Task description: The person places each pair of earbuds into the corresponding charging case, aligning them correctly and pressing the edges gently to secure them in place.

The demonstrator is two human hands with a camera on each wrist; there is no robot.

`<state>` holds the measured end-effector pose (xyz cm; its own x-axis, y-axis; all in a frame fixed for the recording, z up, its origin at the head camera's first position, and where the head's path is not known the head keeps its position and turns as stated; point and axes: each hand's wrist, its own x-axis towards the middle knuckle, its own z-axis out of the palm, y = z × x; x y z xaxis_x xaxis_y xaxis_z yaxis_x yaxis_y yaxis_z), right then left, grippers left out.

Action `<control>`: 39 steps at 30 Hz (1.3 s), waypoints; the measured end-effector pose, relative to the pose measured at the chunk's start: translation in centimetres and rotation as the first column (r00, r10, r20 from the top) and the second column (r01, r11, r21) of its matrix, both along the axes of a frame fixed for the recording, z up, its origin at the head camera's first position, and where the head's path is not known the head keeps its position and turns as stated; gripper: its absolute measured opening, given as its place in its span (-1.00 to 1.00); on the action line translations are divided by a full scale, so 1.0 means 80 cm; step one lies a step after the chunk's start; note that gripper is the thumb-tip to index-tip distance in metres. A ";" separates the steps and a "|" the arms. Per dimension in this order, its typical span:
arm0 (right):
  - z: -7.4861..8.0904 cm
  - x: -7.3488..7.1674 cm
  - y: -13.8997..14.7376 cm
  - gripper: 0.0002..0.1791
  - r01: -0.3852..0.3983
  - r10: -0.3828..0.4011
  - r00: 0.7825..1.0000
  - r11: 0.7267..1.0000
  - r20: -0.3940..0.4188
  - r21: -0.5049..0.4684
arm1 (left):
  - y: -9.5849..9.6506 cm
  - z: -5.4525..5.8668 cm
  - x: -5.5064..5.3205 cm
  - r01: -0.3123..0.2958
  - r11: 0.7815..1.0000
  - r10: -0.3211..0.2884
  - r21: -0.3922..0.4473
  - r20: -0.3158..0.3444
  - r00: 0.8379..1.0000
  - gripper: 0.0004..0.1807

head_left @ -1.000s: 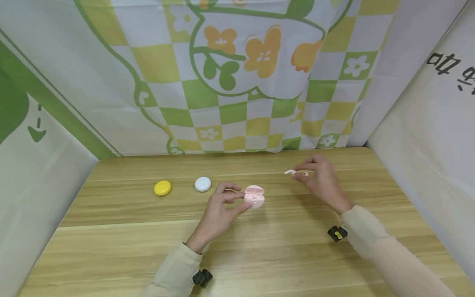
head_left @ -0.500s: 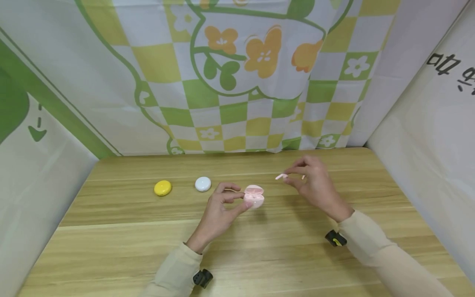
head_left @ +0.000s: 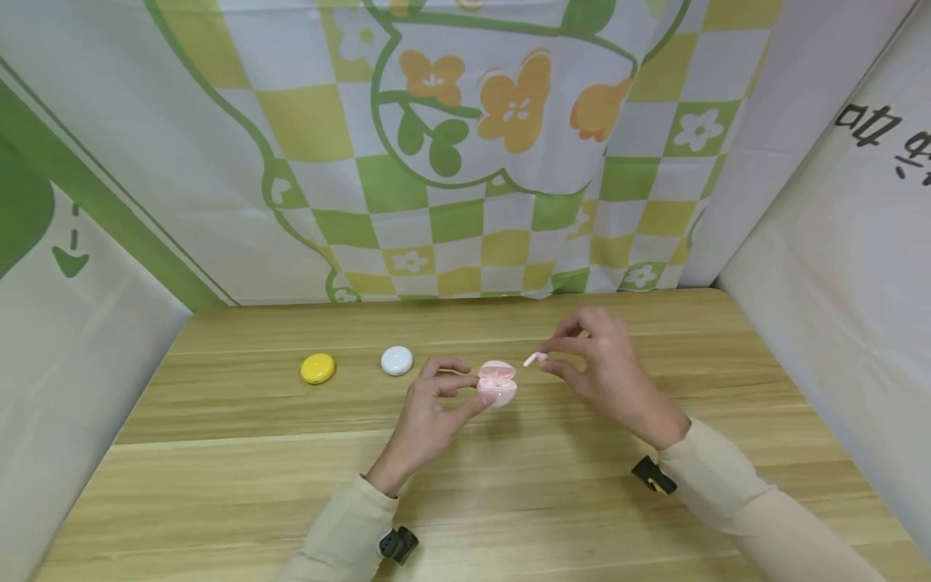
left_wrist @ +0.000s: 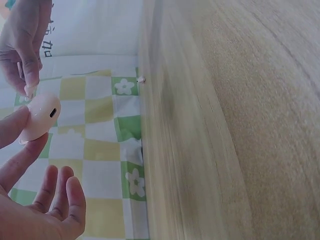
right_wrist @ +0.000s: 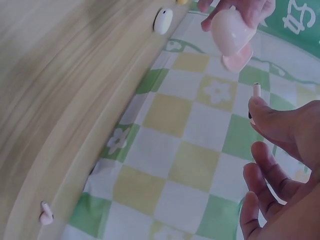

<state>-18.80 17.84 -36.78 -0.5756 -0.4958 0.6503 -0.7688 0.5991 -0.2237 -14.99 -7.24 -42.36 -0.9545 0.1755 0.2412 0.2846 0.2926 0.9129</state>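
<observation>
Thumb and fingers of my left hand (head_left: 425, 420) hold a pink earbud case (head_left: 500, 395) above the table. Its lid is up, with the inside facing me in the head view. Just to the right, my right hand (head_left: 611, 372) pinches a pink earbud (head_left: 534, 358) by its head between thumb and forefinger. The earbud's stem points toward the case, with a small gap between them. A second pink earbud (right_wrist: 46, 215) lies on the table; in the head view my right hand hides it. The case's underside shows a charging port in the left wrist view (left_wrist: 52, 113).
Left of my left hand, a white round case (head_left: 397, 361) and a yellow round case (head_left: 318, 369) sit on the wooden table (head_left: 254, 485). A checkered cloth (head_left: 465, 218) hangs along the table's back edge, and white panels flank both sides.
My right hand has moved left and slightly down with the earbud, bringing it close to the case. The earbud on the table has become hidden behind it. My left hand and the case stay put.
</observation>
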 end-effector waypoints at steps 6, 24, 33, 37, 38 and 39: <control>0.003 0.007 -0.010 -0.79 -0.011 0.011 1.000 0.999 0.002 0.042 | 0.000 0.001 -0.001 0.005 1.000 -0.005 -0.002 -0.003 1.000 -0.70; 0.003 0.012 -0.023 -0.78 0.002 -0.008 0.999 0.990 0.046 0.138 | 0.001 0.004 0.000 0.008 1.000 -0.008 0.003 -0.006 1.000 -0.71; 0.002 0.014 -0.024 -0.78 0.002 -0.009 0.999 0.989 0.050 0.149 | 0.001 0.004 0.001 0.005 1.000 -0.005 0.012 -0.009 1.000 -0.72; 0.002 0.015 -0.024 -0.78 0.003 -0.011 0.999 0.989 0.050 0.150 | 0.001 0.004 0.002 0.004 1.000 -0.004 0.007 -0.009 1.000 -0.73; 0.002 0.015 -0.025 -0.78 0.003 -0.010 0.999 0.989 0.051 0.150 | 0.001 0.004 0.002 0.005 1.000 -0.005 0.007 -0.010 1.000 -0.73; 0.002 0.015 -0.025 -0.78 0.003 -0.010 0.999 0.989 0.051 0.150 | 0.001 0.004 0.002 0.005 1.000 -0.005 0.005 -0.010 1.000 -0.73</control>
<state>-17.59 15.87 -36.59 -0.6099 -0.5816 0.5383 -0.7546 0.6338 -0.1701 -14.84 -7.16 -42.02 -0.9511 0.1792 0.2517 0.2952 0.2865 0.9115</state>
